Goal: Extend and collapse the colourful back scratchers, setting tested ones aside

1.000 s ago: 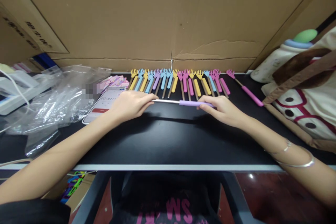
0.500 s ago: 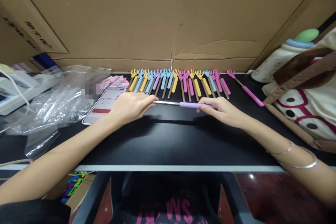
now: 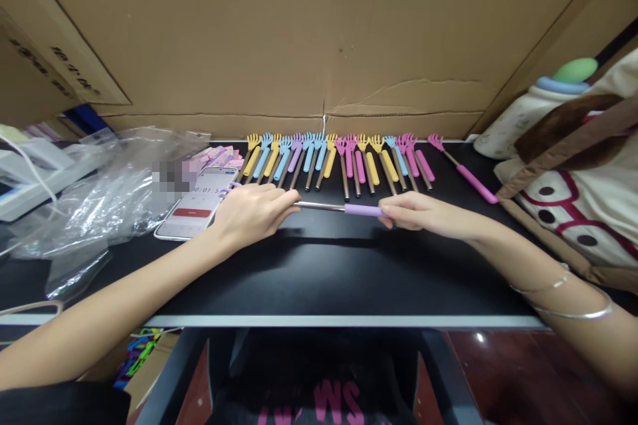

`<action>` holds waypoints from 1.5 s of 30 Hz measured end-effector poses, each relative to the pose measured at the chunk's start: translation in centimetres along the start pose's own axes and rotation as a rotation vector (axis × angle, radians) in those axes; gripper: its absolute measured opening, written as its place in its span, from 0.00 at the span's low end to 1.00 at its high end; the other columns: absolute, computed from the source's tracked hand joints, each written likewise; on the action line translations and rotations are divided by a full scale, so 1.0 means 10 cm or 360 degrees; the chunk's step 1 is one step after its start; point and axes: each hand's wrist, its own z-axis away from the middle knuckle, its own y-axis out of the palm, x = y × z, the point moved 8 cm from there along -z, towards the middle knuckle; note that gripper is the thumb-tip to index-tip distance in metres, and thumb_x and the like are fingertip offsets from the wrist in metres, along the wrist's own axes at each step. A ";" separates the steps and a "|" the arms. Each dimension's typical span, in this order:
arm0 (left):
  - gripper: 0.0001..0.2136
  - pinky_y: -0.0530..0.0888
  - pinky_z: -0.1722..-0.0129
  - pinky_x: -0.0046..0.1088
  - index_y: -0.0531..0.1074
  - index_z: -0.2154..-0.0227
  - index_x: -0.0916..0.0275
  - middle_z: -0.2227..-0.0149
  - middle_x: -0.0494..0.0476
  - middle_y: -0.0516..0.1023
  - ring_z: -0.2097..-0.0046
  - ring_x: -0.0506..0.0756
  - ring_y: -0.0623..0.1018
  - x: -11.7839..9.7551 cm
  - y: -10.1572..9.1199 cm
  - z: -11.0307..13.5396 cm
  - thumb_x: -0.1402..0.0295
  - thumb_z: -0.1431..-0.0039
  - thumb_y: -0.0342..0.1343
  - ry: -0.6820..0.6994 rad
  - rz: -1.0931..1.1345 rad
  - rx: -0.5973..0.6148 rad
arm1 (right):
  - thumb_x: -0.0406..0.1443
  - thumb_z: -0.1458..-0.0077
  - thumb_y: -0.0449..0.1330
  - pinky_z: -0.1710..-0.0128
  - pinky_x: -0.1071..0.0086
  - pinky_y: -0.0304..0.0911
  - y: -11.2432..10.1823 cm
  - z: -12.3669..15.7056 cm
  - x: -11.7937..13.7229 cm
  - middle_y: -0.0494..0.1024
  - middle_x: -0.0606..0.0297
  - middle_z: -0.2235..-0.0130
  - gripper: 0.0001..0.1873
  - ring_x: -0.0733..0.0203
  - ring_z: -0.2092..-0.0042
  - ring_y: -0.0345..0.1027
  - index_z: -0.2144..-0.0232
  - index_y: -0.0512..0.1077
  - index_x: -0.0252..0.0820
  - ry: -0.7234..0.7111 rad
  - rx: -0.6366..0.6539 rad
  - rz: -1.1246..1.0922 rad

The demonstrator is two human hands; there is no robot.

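Between my hands, a purple back scratcher (image 3: 363, 210) is held level above the black table, its metal rod drawn out of the purple sleeve. My left hand (image 3: 255, 212) is closed round the rod near the head; purple prongs peek out beyond it, over the phone. My right hand (image 3: 421, 214) grips the far end of the purple sleeve, thumb against fingers. Behind it runs a row of short back scratchers (image 3: 330, 163) in yellow, blue, purple and pink, claws toward the cardboard. At the row's right end, a pink back scratcher (image 3: 476, 182) lies extended at a slant.
A phone (image 3: 192, 212) showing a timer lies left, beside crumpled clear plastic bags (image 3: 114, 192) and pink printed packets (image 3: 222, 157). A white power strip (image 3: 34, 176) stands far left. On the right are a bottle (image 3: 528, 116) and a cloth bag (image 3: 578, 212). Cardboard (image 3: 279, 33) walls the back.
Both hands have come slightly nearer with the purple back scratcher. My right hand has shifted its grip to the sleeve's end, and purple prongs now show past my left hand.
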 end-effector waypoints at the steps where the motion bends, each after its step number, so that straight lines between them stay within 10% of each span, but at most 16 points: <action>1: 0.19 0.57 0.77 0.27 0.71 0.71 0.60 0.77 0.53 0.75 0.74 0.52 0.73 -0.01 -0.02 0.00 0.61 0.32 0.39 0.0013 -0.0010 -0.0015 | 0.52 0.39 0.46 0.80 0.72 0.43 0.01 0.00 0.00 0.53 0.74 0.80 0.24 0.71 0.79 0.44 0.75 0.65 0.39 -0.0004 0.0015 -0.0016; 28: 0.18 0.55 0.76 0.27 0.66 0.70 0.59 0.75 0.53 0.75 0.72 0.56 0.75 0.02 0.41 0.05 0.58 0.32 0.36 -0.0303 0.0417 0.0933 | 0.47 0.36 0.44 0.77 0.72 0.50 -0.03 0.14 0.27 0.77 0.66 0.76 0.22 0.64 0.75 0.69 0.70 0.71 0.43 -0.0407 -0.0951 0.1685; 45: 0.14 0.58 0.75 0.25 0.71 0.63 0.57 0.70 0.51 0.79 0.69 0.54 0.77 0.19 0.14 -0.05 0.59 0.33 0.42 -0.0191 0.0297 0.0297 | 0.47 0.36 0.46 0.76 0.72 0.53 -0.19 0.18 0.38 0.78 0.67 0.74 0.20 0.64 0.74 0.71 0.66 0.72 0.43 -0.0431 -0.0972 0.1782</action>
